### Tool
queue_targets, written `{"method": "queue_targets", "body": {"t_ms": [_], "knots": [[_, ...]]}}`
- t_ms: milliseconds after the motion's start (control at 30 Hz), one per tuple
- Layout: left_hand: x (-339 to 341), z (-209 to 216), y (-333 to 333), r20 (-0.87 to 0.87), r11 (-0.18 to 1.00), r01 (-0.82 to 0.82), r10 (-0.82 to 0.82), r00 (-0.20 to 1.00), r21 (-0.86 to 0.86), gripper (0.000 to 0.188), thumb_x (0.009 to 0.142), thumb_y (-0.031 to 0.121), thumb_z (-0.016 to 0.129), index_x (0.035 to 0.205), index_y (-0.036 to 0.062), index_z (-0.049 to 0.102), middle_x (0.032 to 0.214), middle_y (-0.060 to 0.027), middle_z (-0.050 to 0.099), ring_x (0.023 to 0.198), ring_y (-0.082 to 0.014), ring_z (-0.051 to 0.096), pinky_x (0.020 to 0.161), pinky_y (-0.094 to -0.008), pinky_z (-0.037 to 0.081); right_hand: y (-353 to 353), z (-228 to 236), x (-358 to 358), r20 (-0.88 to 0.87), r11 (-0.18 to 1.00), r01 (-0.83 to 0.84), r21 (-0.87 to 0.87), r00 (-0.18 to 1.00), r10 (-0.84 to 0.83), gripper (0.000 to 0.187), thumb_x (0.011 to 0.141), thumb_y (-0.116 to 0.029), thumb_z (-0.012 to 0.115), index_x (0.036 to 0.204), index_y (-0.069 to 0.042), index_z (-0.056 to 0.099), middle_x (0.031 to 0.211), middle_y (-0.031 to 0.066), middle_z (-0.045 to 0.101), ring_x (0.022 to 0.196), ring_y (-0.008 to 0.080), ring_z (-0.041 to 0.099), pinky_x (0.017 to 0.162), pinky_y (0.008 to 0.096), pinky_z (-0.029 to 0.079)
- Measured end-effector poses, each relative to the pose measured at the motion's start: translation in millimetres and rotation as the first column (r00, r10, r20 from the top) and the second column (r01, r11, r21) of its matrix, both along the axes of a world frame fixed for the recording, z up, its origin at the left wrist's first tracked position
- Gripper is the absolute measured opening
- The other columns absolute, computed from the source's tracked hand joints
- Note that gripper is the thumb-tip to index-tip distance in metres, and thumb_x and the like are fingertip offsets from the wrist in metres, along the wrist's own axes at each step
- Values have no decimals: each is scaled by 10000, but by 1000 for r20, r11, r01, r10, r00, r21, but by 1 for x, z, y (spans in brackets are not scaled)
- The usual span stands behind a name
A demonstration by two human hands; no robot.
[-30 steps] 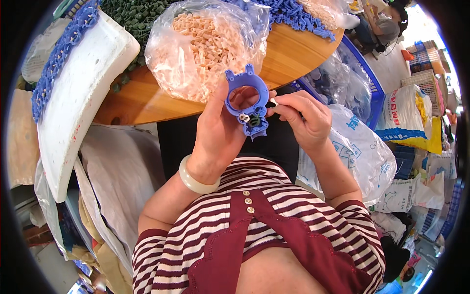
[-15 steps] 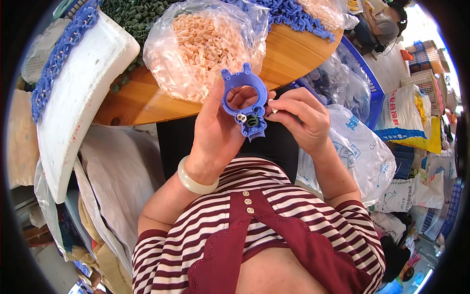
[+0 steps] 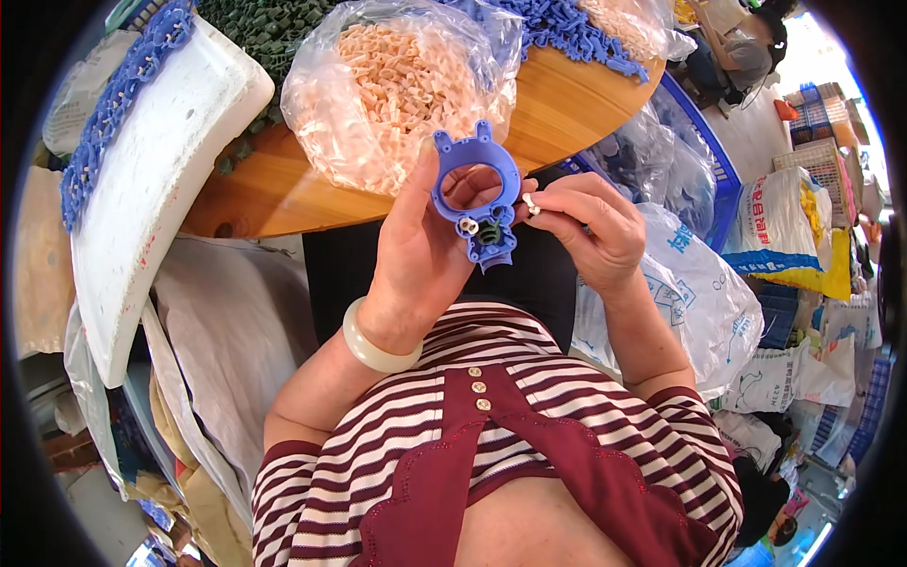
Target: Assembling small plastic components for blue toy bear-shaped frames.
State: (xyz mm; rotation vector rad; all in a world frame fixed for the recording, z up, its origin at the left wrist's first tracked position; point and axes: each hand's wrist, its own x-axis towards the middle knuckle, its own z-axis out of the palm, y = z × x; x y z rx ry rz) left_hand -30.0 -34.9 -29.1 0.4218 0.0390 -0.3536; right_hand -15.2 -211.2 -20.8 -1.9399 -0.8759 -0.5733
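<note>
My left hand (image 3: 416,250) is closed round a blue ring-shaped plastic part (image 3: 517,175), holding it upright over my lap. Two prongs stick up from the top of the ring. Below its round opening a dark green piece (image 3: 489,232) and a small white cylinder (image 3: 469,226) sit in the part's lower body. Just to the right, my right hand (image 3: 595,227) pinches a small white plastic piece (image 3: 532,205) between thumb and fingertips, close beside the blue part. Whether the two touch is too small to tell.
A clear bag of peach-coloured pieces (image 3: 397,90) stands on the wooden table (image 3: 557,104). Dark green (image 3: 269,33) and blue pieces (image 3: 576,33) are heaped behind it. A white foam board (image 3: 161,189) leans at left, and a blue crate (image 3: 723,175) and plastic sacks (image 3: 699,302) crowd the right.
My right hand has drawn slightly right, and the white piece in its fingertips shows more fully. My left hand and the blue part have hardly moved.
</note>
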Motion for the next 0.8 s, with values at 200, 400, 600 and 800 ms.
{"method": "queue_targets", "body": {"t_ms": [200, 400, 600, 800], "knots": [[-1, 1, -1, -49, 998, -39, 41, 998, 53, 548, 971, 452, 340, 1134, -45, 504, 1039, -189, 594, 967, -257, 578, 866, -358, 452, 3, 6, -2, -6, 1000, -18, -25, 1000, 18, 189, 685, 44, 730, 854, -4, 661, 789, 96, 625, 686, 187, 608, 600, 258, 479], [-3, 0, 0, 3, 1000, -20, 20, 1000, 11, 534, 977, 433, 338, 1160, -47, 485, 1054, -175, 589, 1008, -262, 568, 910, -364, 430, 9, 1, -6, 28, 994, 99, -36, 995, -98, 225, 661, 52, 736, 861, -21, 661, 828, 94, 613, 718, 192, 606, 608, 261, 479], [-3, 0, 0, 33, 997, -62, 60, 998, 55, 535, 976, 435, 341, 1160, -44, 492, 1077, -174, 583, 1050, -269, 560, 952, -365, 409, 14, -5, -9, 166, 986, 148, -78, 977, -134, 245, 666, 45, 740, 887, -20, 658, 846, 96, 611, 719, 198, 606, 608, 267, 487], [-5, 0, 1, 9, 999, -40, 40, 999, 24, 537, 975, 436, 342, 1160, -45, 490, 1092, -176, 579, 1049, -262, 562, 953, -366, 410, 12, -4, -9, 167, 985, 131, -111, 980, -112, 249, 672, 52, 736, 900, -11, 659, 863, 106, 612, 723, 200, 609, 614, 270, 491]]}}
